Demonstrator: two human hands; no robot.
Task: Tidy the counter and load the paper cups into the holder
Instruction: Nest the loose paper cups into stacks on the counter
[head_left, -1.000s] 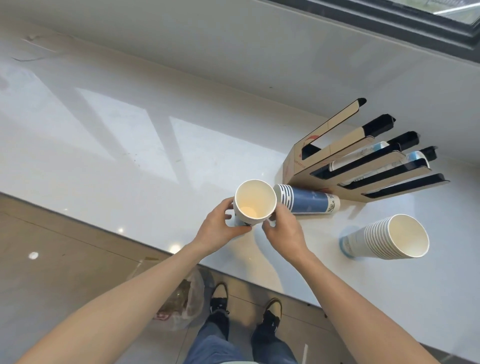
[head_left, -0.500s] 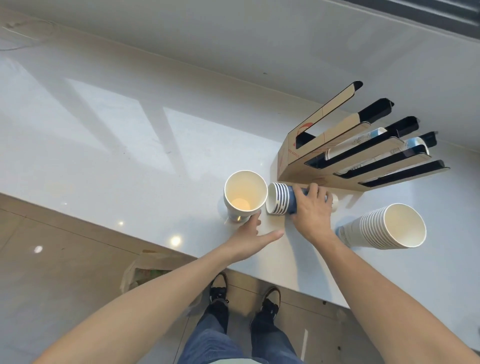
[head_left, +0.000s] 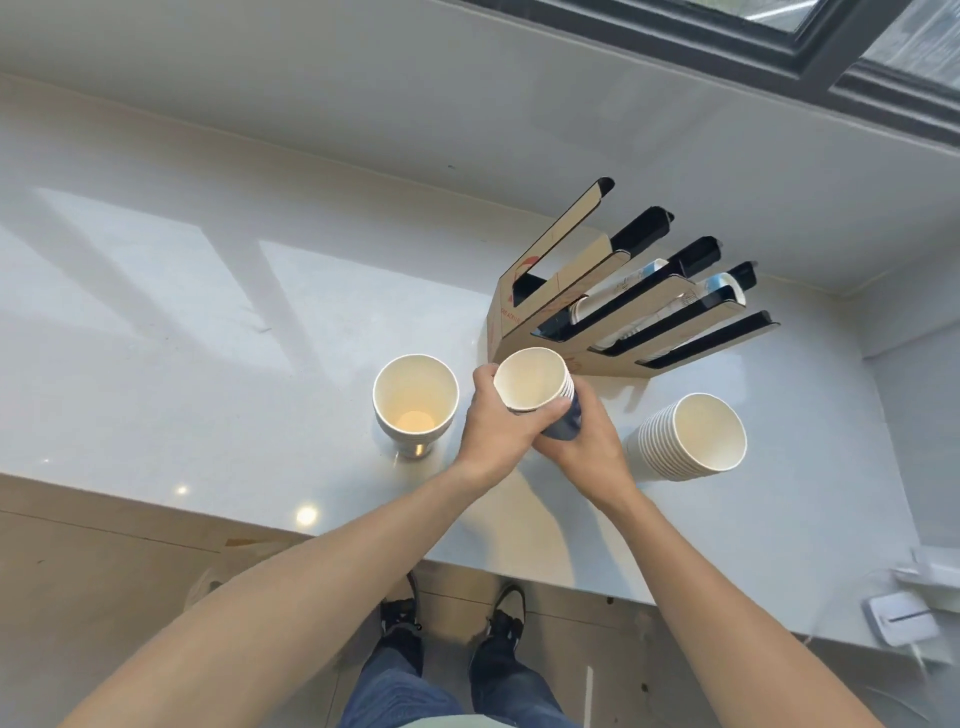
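Note:
A stack of blue paper cups (head_left: 532, 383) is held upright just in front of the cardboard cup holder (head_left: 587, 306). My left hand (head_left: 496, 423) wraps its upper part and my right hand (head_left: 587, 441) grips its lower part. A single white cup (head_left: 415, 397) stands on the counter to the left. A stack of white cups (head_left: 691, 436) stands to the right. The holder's slots hold several cups lying flat.
The white counter (head_left: 234, 338) runs along a wall under a window. Its front edge lies just below my hands. A small white device (head_left: 901, 618) with a cable sits at the lower right, past the counter's corner.
The blue stack lay on its side by the holder under my right hand; now it is lifted upright, and my left hand has left the single cup and joined in gripping it.

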